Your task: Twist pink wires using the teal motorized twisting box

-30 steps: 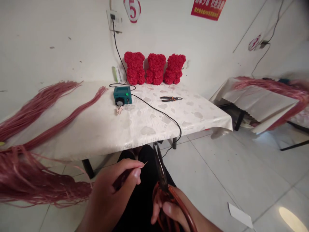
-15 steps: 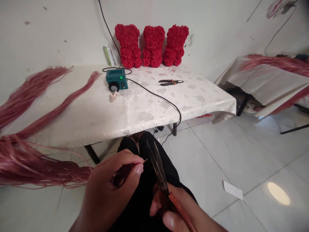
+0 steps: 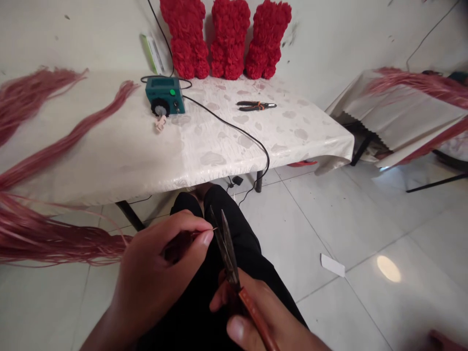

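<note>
My left hand (image 3: 161, 263) pinches a thin pink strand between thumb and forefinger, its short tip sticking out past the fingertips. My right hand (image 3: 252, 307) grips scissors (image 3: 228, 248) by their reddish-brown handles. The blades stand apart and point away from me, right beside the strand's tip; whether they touch it I cannot tell. To the left, a thick bundle of pink strands (image 3: 54, 239) hangs over the table's front edge and runs toward my left hand. What lies inside my left palm is mostly hidden.
On the covered table (image 3: 219, 151) lie a teal device with a cable (image 3: 164, 95), pliers (image 3: 256, 106) and a thinner pink bundle (image 3: 73, 136). Three red flower bears (image 3: 228, 41) stand by the wall. Another table with pink strands (image 3: 413, 87) is at right. A white card (image 3: 332, 265) lies on the floor.
The open scissors have come closer to the strand's tip at my left fingertips. My view has tilted down and shifted to the right, so the table things sit higher and further left.
</note>
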The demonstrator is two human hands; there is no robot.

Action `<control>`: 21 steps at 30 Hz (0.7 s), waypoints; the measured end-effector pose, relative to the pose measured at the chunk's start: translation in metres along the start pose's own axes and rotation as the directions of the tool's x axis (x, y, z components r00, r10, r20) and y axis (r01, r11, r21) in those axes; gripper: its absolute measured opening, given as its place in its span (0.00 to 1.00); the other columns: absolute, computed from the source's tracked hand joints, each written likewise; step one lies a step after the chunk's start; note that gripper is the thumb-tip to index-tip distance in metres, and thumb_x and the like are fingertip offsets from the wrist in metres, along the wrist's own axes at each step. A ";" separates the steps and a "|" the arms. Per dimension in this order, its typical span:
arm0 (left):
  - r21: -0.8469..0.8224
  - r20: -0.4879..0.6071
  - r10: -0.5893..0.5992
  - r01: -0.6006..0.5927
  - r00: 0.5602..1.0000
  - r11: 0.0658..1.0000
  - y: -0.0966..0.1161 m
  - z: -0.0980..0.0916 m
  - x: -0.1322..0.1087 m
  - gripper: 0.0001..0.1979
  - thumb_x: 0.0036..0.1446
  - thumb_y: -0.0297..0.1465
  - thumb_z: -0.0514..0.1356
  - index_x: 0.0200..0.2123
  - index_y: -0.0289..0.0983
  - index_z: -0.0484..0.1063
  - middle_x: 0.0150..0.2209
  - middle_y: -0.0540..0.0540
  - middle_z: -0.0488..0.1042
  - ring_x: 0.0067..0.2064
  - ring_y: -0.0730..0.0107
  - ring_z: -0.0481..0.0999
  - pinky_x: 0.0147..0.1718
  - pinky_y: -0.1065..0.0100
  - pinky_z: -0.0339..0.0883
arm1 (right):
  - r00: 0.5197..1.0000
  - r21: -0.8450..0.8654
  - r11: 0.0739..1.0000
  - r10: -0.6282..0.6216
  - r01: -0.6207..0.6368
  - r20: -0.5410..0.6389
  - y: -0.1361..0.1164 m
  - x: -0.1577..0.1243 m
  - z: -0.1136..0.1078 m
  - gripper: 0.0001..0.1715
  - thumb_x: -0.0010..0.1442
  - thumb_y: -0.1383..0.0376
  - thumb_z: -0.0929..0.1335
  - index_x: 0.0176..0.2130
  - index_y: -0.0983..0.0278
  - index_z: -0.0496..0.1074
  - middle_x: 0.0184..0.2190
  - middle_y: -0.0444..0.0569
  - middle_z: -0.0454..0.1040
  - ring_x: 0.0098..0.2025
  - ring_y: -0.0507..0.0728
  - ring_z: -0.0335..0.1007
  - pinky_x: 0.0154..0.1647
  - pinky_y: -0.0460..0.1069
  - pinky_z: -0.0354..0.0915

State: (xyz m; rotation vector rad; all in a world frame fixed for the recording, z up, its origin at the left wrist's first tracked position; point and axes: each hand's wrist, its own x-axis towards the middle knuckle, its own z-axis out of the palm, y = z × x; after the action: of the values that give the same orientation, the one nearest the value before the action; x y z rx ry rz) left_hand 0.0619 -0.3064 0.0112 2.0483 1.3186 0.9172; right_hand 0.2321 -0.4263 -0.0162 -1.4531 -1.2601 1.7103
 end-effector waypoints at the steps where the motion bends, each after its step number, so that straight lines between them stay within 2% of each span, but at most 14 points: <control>1: -0.002 0.003 0.002 -0.002 1.000 1.000 0.000 0.001 0.000 0.06 0.57 0.31 0.60 0.32 0.45 0.77 0.30 0.57 0.80 0.27 0.77 0.74 0.24 0.75 0.65 | 0.999 -0.005 0.999 -0.032 0.032 0.002 0.001 0.001 0.000 0.25 0.63 0.47 0.66 0.49 0.61 0.72 0.42 0.52 0.73 0.47 0.61 0.70 0.49 0.54 0.68; 5: 0.002 0.028 0.000 0.000 1.000 1.000 0.002 0.003 0.000 0.06 0.56 0.31 0.60 0.30 0.44 0.77 0.28 0.57 0.79 0.24 0.77 0.71 0.22 0.75 0.64 | 0.994 -0.018 0.994 -0.111 0.111 -0.004 0.009 0.004 0.003 0.24 0.63 0.47 0.66 0.48 0.62 0.73 0.46 0.53 0.74 0.48 0.62 0.70 0.51 0.55 0.67; 11: 0.040 0.051 0.020 -0.022 0.998 0.999 0.001 0.005 0.000 0.05 0.55 0.31 0.60 0.29 0.44 0.76 0.26 0.57 0.78 0.20 0.78 0.65 0.22 0.74 0.63 | 0.989 -0.024 0.989 -0.146 0.146 0.008 0.014 0.007 0.002 0.20 0.65 0.50 0.65 0.46 0.62 0.72 0.43 0.52 0.75 0.45 0.59 0.71 0.45 0.52 0.67; 14: 0.057 0.077 0.047 -0.051 0.996 0.997 0.000 0.006 0.000 0.06 0.56 0.30 0.59 0.30 0.44 0.76 0.25 0.58 0.77 0.20 0.79 0.66 0.22 0.75 0.62 | 0.986 -0.018 0.986 -0.168 0.168 0.007 0.014 0.009 0.001 0.17 0.66 0.53 0.65 0.45 0.62 0.72 0.40 0.50 0.75 0.42 0.57 0.71 0.44 0.51 0.66; 21: 0.054 0.085 0.052 -0.057 0.995 0.997 -0.001 0.006 -0.001 0.05 0.56 0.29 0.59 0.30 0.43 0.74 0.25 0.58 0.76 0.22 0.79 0.67 0.22 0.75 0.62 | 0.979 -0.028 0.979 -0.202 0.202 0.008 0.012 0.011 0.001 0.16 0.67 0.55 0.63 0.44 0.64 0.72 0.40 0.51 0.74 0.42 0.57 0.71 0.44 0.51 0.67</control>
State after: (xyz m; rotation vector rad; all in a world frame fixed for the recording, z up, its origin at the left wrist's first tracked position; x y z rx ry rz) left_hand 0.0663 -0.3075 0.0066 2.1515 1.2634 0.8164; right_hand 0.2305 -0.4217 -0.0320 -1.2895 -1.3897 1.5677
